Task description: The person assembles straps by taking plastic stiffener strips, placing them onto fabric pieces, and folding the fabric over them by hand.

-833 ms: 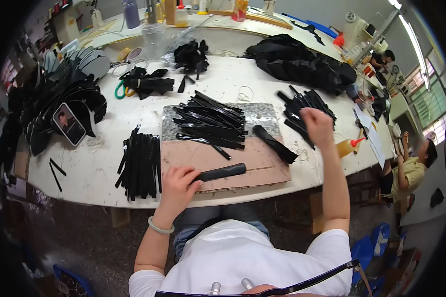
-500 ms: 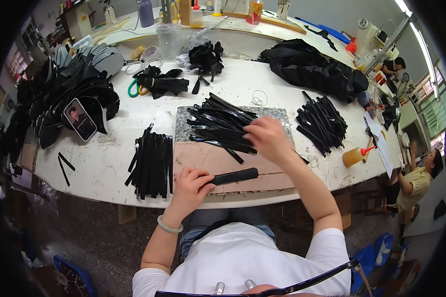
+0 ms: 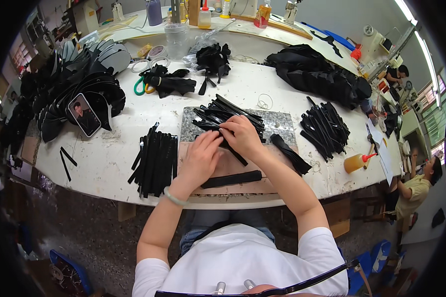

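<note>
A pile of glossy black strips (image 3: 225, 110) lies on the speckled grey slab (image 3: 282, 120) in front of me. My right hand (image 3: 243, 136) pinches a black strip (image 3: 237, 154) at the pile's near side; its fingertips cover the gripped end. Beside it, my left hand (image 3: 201, 161) reaches to the same spot, fingers stretched and thumb apart, fingertips close to the right hand's. Nearer to me, a flat matt black strip stack (image 3: 232, 179) lies crosswise on the tan board (image 3: 277, 184). Right of my right forearm rests a folded black piece (image 3: 290, 154).
More black strips are laid out at left (image 3: 156, 163) and heaped at right (image 3: 324, 127). A phone (image 3: 83, 115) leans on black pieces at far left. A glue bottle (image 3: 359, 162) stands at right. Green-handled scissors (image 3: 139, 87) lie further back. A person (image 3: 418, 183) works at far right.
My left hand has let go of the matt black strip stack and moved up to the pile. My right hand has shifted left and nearer. The folded black piece now shows at right.
</note>
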The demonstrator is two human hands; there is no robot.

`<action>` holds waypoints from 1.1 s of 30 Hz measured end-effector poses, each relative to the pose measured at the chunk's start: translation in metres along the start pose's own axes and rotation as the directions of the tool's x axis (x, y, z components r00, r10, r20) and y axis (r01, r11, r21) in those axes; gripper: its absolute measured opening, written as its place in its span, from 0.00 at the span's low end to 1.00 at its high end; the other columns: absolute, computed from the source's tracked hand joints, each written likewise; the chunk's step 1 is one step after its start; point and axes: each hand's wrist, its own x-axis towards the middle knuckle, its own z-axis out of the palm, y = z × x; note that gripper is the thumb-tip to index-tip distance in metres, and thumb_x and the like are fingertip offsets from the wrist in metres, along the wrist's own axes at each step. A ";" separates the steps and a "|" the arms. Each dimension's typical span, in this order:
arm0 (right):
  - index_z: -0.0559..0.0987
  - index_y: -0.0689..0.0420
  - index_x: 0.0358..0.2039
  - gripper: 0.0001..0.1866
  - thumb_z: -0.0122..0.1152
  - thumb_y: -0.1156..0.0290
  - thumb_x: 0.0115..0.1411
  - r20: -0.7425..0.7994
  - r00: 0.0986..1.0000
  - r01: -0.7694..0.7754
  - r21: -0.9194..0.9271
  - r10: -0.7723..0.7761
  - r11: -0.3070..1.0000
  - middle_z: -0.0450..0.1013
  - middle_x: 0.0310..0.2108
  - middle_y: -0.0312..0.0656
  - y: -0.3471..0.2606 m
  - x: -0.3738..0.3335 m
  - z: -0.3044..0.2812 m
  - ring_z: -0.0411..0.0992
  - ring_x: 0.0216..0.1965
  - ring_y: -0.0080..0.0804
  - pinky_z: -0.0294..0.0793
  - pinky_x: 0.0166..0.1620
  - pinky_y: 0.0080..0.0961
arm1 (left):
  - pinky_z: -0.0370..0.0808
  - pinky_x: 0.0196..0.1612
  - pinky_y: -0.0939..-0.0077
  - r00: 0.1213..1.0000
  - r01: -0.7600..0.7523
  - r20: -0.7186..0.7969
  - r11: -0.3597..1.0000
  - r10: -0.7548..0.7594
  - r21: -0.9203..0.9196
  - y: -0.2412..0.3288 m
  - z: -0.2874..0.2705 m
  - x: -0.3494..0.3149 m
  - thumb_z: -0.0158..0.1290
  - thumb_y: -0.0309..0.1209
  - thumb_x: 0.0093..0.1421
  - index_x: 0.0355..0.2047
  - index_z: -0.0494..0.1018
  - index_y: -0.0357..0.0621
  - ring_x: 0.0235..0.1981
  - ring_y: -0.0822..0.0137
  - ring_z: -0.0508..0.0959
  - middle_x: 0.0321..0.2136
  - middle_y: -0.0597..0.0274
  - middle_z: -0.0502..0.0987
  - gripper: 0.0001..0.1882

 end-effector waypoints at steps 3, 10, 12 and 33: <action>0.82 0.60 0.32 0.06 0.61 0.74 0.55 -0.080 0.997 0.011 0.049 -0.007 0.999 0.74 0.32 0.42 -0.002 -0.002 -0.001 0.72 0.37 0.42 0.73 0.42 0.34 | 0.68 0.54 0.60 0.988 0.133 0.082 0.991 -0.134 0.016 -0.016 0.019 0.006 0.55 0.28 0.59 0.50 0.72 0.38 0.52 0.53 0.71 0.49 0.52 0.73 0.18; 0.81 0.61 0.33 0.07 0.63 0.77 0.52 -0.191 0.976 -0.065 0.194 0.103 0.979 0.75 0.33 0.44 -0.004 -0.014 -0.011 0.74 0.35 0.42 0.76 0.38 0.33 | 0.73 0.47 0.66 0.990 0.137 -0.014 0.990 -0.137 -0.007 -0.018 0.028 0.016 0.59 0.30 0.59 0.51 0.69 0.35 0.45 0.58 0.76 0.40 0.53 0.77 0.22; 0.80 0.61 0.34 0.08 0.64 0.77 0.52 -0.228 0.972 0.078 0.082 -0.058 0.994 0.75 0.33 0.42 -0.010 -0.017 -0.015 0.74 0.35 0.40 0.76 0.36 0.31 | 0.74 0.44 0.72 0.933 0.354 0.036 0.899 -0.357 -0.256 -0.027 0.032 0.012 0.59 0.30 0.59 0.50 0.70 0.35 0.41 0.65 0.77 0.38 0.56 0.78 0.20; 0.80 0.62 0.34 0.09 0.65 0.78 0.50 -0.161 0.951 0.269 0.014 -0.263 0.963 0.75 0.35 0.42 -0.018 -0.024 -0.033 0.72 0.36 0.40 0.75 0.39 0.31 | 0.76 0.39 0.84 0.893 0.335 0.120 0.465 -0.433 -0.820 -0.015 0.027 0.017 0.61 0.23 0.57 0.45 0.75 0.38 0.35 0.77 0.78 0.33 0.63 0.80 0.15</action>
